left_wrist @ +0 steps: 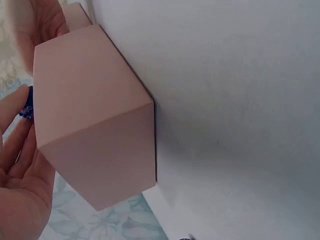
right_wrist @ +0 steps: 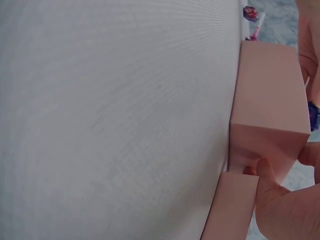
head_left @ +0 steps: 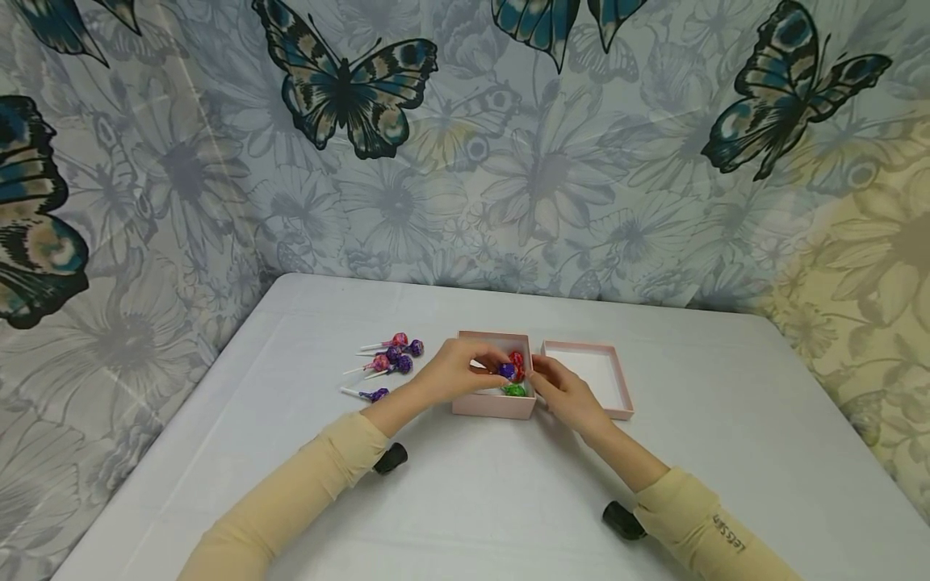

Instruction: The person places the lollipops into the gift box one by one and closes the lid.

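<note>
An open pink box (head_left: pixel 494 406) stands at the middle of the white table. My left hand (head_left: pixel 461 369) reaches over its left side and pinches a purple-wrapped lollipop (head_left: pixel 506 370) between thumb and fingers, inside the rim. Red-wrapped lollipops (head_left: pixel 517 363) and a green-wrapped one (head_left: pixel 514 390) lie in the box's right part. My right hand (head_left: pixel 574 399) holds the box's right wall, with one finger (right_wrist: pixel 266 172) pressed to the outside and another at the top rim. The left hand hides the box's left interior.
Several purple and pink-red lollipops (head_left: pixel 403 365) lie on the table left of the box, sticks pointing left. The shallow pink lid (head_left: pixel 623 387), inside up, sits close to the box's right. Butterfly-patterned fabric (head_left: pixel 400 210) rises behind the table (head_left: pixel 465 500).
</note>
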The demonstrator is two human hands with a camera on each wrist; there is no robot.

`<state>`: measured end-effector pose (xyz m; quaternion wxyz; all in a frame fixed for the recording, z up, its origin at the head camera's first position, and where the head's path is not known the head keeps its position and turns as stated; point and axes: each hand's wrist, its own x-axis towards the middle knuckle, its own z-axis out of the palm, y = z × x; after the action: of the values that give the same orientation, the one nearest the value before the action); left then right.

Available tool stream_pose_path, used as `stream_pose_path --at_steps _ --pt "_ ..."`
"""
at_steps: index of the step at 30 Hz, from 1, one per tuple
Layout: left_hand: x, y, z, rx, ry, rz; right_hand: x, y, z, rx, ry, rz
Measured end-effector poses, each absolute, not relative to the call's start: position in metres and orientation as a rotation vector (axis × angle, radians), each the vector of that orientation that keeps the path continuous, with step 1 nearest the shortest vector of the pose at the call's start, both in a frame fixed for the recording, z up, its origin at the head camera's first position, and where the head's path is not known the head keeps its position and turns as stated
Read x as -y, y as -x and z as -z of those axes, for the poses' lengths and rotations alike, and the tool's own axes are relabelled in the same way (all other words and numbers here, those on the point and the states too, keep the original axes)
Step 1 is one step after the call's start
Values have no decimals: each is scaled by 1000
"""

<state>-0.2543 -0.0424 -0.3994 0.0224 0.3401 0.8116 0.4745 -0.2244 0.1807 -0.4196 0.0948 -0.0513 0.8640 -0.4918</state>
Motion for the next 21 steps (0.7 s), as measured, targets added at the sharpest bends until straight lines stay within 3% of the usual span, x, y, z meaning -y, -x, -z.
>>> stream_pose_path --at_steps 12,21 --pt "31 275 392 -2554 -1199 -756 -181 225 417 -2565 162 1463" --pt "19 281 396 -2526 -1243 -607 -180 224 419 -2576 163 1448"
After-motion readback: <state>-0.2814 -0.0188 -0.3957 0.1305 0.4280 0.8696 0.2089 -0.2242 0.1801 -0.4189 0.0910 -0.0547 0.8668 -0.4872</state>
